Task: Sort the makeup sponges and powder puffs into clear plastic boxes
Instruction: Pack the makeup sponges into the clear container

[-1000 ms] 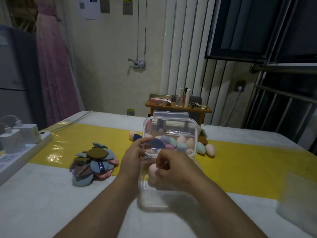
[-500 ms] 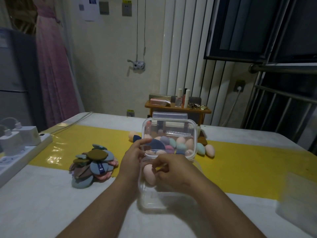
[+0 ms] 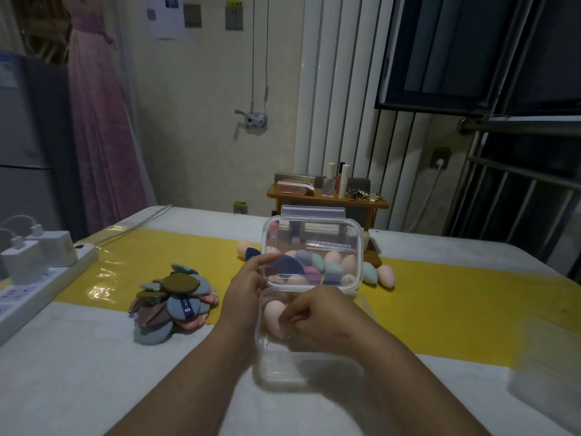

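A clear plastic box point(image 3: 283, 372) lies open on the table in front of me, its lid point(image 3: 311, 228) standing upright. My left hand point(image 3: 248, 291) grips the lid's left edge. Inside the box, my right hand point(image 3: 323, 322) pinches a pink egg-shaped sponge point(image 3: 273, 316). Through the lid I see a heap of pastel sponges point(image 3: 327, 262) on the yellow strip, with two more sponges point(image 3: 377, 273) to its right. A pile of flat powder puffs point(image 3: 176, 300) lies left of the box.
A white power strip with chargers point(image 3: 37, 278) runs along the table's left edge. Another clear box point(image 3: 547, 369), blurred, stands at the right edge. A small wooden shelf with cosmetics point(image 3: 327, 196) stands at the back behind the lid.
My right hand has sunk a little lower into the box, and more of the pink sponge shows. The left hand stays on the lid.
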`<action>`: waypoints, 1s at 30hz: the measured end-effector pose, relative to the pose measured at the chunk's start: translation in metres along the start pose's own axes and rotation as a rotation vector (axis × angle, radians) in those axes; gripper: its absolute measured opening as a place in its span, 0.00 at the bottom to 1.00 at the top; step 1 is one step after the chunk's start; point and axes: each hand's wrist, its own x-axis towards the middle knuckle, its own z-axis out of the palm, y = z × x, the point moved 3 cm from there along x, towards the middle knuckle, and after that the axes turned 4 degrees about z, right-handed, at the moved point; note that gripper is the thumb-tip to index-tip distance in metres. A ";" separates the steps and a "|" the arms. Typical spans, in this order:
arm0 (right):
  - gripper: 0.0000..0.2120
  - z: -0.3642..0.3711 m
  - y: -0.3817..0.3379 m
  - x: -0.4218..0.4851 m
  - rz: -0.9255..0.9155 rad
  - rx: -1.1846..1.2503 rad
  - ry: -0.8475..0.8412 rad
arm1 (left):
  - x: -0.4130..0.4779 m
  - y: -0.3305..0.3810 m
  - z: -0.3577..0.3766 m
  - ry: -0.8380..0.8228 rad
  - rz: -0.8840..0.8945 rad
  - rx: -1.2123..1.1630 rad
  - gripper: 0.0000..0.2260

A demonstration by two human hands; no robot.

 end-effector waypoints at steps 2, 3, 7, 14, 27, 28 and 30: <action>0.09 0.001 0.000 0.000 0.018 -0.009 -0.044 | 0.001 -0.001 -0.001 0.002 -0.001 -0.007 0.21; 0.08 0.001 0.000 -0.001 0.026 -0.007 -0.059 | 0.001 -0.001 -0.001 0.001 -0.003 -0.013 0.21; 0.10 -0.002 0.000 -0.001 0.040 0.008 -0.063 | 0.002 -0.001 -0.002 0.002 0.002 0.020 0.22; 0.11 -0.014 0.003 -0.002 0.032 -0.034 0.067 | 0.002 -0.001 -0.001 -0.009 0.021 0.039 0.23; 0.07 -0.054 0.050 -0.022 0.052 0.435 0.752 | 0.001 0.003 -0.004 0.032 0.022 0.148 0.25; 0.08 -0.054 0.056 -0.022 0.078 0.449 0.757 | 0.000 0.004 -0.004 0.032 0.024 0.148 0.25; 0.11 -0.054 0.067 -0.022 0.139 0.451 0.773 | -0.001 0.005 -0.004 0.050 0.023 0.129 0.26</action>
